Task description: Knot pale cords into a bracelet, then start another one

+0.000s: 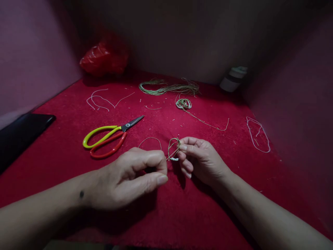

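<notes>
Between thumb and index finger, my right hand [201, 156] pinches a small looped cord bracelet [169, 148], green-brown with a pale white section at its lower side. My left hand [140, 173] is closed, thumb against the curled index finger, on a thin cord end that runs from the bracelet. Behind the left knuckles a loop of thin cord [150, 138] arcs up over the cloth. Scissors [111, 139] with one yellow and one red handle lie to the left, just beyond my left hand, blades pointing away to the right.
A hank of greenish cords [166, 89] and a coiled braided cord [183, 103] lie on the red cloth [208, 215]. White thread pieces [100, 99] lie left, a thread loop [265, 139] right. A red plastic bag [102, 59], white container [232, 80] and black flat object [28, 135] stand around the edges.
</notes>
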{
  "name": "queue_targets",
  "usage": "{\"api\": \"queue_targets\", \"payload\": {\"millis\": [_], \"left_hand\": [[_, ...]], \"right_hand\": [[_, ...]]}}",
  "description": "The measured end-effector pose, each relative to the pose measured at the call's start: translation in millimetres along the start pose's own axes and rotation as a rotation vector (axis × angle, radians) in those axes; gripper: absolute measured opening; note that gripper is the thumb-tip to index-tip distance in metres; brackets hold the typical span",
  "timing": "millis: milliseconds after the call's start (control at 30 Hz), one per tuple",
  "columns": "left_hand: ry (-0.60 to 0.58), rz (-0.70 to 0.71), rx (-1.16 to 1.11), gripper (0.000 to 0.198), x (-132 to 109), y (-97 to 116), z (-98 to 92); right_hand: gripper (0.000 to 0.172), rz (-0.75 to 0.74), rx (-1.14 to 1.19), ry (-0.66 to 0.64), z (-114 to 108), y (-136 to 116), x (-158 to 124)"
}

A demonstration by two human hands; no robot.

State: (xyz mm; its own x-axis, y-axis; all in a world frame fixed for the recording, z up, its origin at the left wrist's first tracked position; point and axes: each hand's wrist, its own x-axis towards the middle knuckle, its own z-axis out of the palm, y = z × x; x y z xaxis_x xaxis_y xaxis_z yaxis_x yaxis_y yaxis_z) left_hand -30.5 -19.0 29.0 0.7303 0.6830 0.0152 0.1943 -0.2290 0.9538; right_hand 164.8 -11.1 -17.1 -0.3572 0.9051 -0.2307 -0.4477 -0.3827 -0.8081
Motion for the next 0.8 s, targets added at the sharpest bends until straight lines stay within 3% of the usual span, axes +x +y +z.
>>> {"api": "queue_targets", "payload": {"millis": [67,167,267,367,467,633,800], "left_hand": [[-0.01,0.046,0.014,0.023,4.5,-1.0,-6.1],[0.103,0.09,0.047,0.02,9.0,-2.4,-12.2],[0.247,0.052,0.025,0.013,11.5,-5.3,-11.0],[0.319,-0.048,-0.076,0.012,14.0,-9.8,-2.2],[0.32,-0.126,-0.026,0.018,17.8,-15.8,8.2],[0.289,-0.137,-0.014,0.017,25.8,-23.2,16.2],[0.318,-0.225,-0.087,0.014,27.3,-13.2,15.5]], "right_hand": [[0.012,-0.001,0.027,-0.01,-0.2,-0.5,0.0],[0.011,-0.004,0.049,-0.025,-0.2,-0.1,-0.8],[0.01,-0.004,0.053,-0.016,-0.5,1.4,-1.0],[0.012,-0.016,0.042,0.011,-1.3,3.1,-0.6],[0.013,-0.036,0.025,0.028,-1.6,4.4,-0.4],[0.013,-0.057,-0.023,0.043,-0.8,5.8,-0.9],[0.013,-0.08,-0.03,0.022,-1.7,7.2,-0.5]]}}
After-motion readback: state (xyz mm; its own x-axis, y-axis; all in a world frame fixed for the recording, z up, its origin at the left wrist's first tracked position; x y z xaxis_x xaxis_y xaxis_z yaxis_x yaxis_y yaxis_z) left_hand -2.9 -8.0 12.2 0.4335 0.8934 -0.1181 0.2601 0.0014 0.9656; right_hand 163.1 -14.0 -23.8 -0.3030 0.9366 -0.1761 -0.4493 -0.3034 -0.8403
